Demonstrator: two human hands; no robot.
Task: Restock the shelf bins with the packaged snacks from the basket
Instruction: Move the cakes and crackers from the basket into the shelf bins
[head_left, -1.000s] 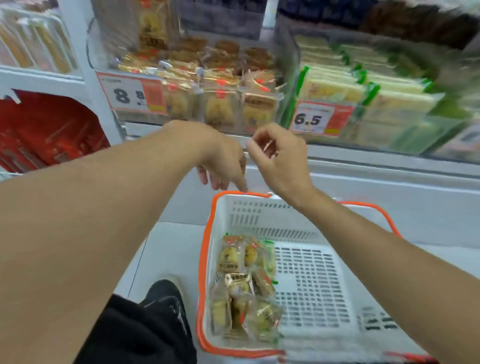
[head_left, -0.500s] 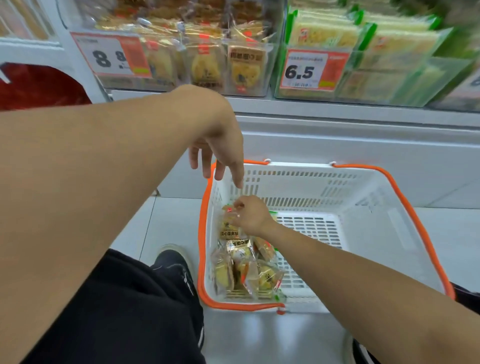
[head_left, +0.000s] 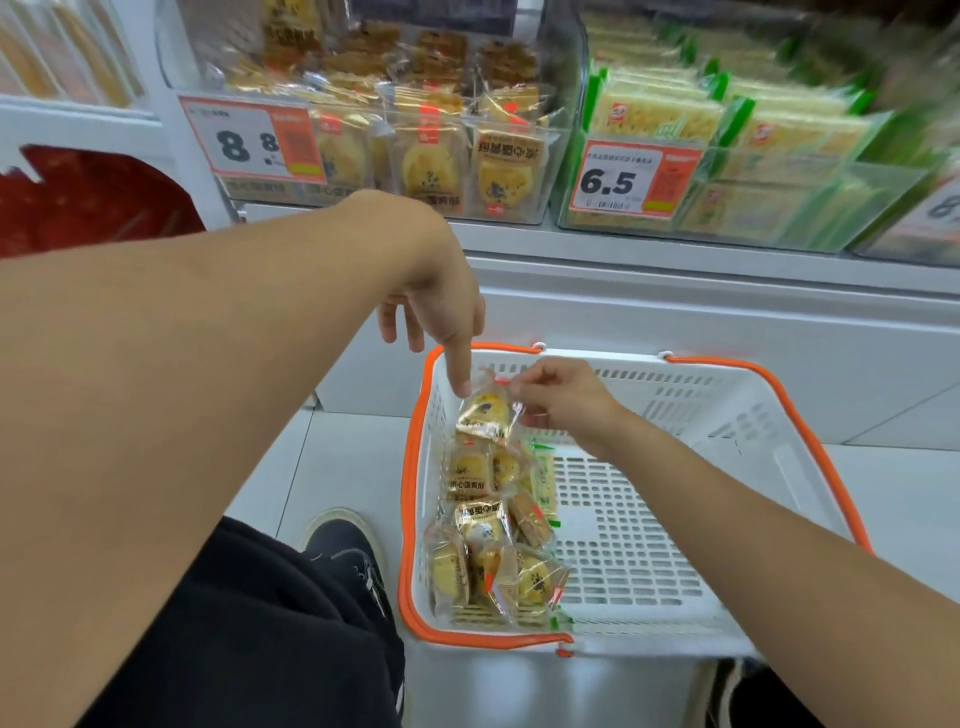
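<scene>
A white basket with an orange rim (head_left: 779, 395) stands on the floor below the shelf. Several clear-wrapped yellow pastry packets (head_left: 488, 551) lie along its left side. My right hand (head_left: 561, 397) pinches one pastry packet (head_left: 485, 413) by its top edge and holds it lifted above the pile. My left hand (head_left: 441, 312) hangs over the basket's far left corner, fingers pointing down, its index fingertip touching the lifted packet. On the shelf above, a clear bin (head_left: 415, 156) with the 8.8 price tag holds the same pastries.
A second clear bin (head_left: 727, 182) of green-edged cracker packs, tagged 6.5, stands to the right. A few green packets (head_left: 543, 478) lie beside the pastries in the basket. My black shoe (head_left: 343, 551) and dark trouser leg are left of the basket. Red packs fill the lower left shelf.
My right hand went down into the basket, took hold of a pastry packet and has raised it. My left hand lowered toward it and now touches it.
</scene>
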